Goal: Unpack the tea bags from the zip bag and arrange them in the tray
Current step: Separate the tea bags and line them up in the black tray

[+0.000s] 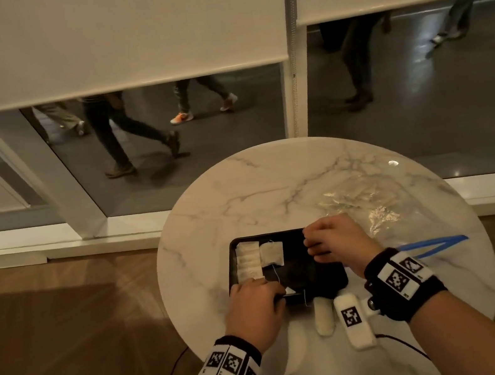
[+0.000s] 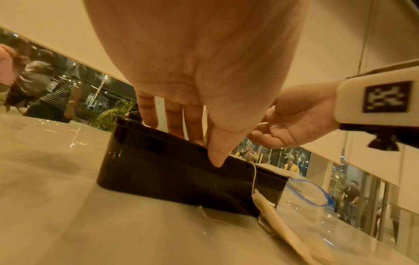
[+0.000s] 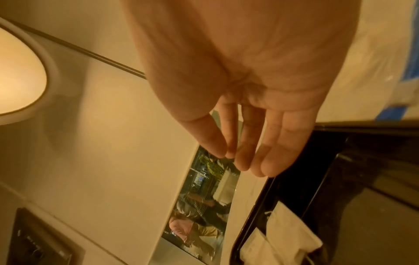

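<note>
- Left hand [image 1: 253, 305]: fingers straight, tips pressed on the near rim of the black tray [image 1: 328, 275], thumb down its outer wall; steadies it, grips nothing.
- Right hand [image 1: 335, 243]: over the tray's far right part, thumb and forefinger closed together. Left wrist view shows a pale sliver at that pinch, probably a tea-bag tag or string; cannot tell for sure.
- In the tray: a row of tea bags [image 1: 247, 261] packed along the left wall, one loose tea bag [image 1: 272, 254] just beside them, its string trailing toward the near rim.
- One more tea bag [image 1: 324, 316] lies on the marble table [image 1: 272, 183], against the tray's near wall.
- Zip bag [image 1: 373, 214]: clear, blue seal, flat on the table to the right of the tray.
- Handling judgement: bags are light, soft, paper-thin; strings may snag. Pinch the bag body at an edge, not the string.
</note>
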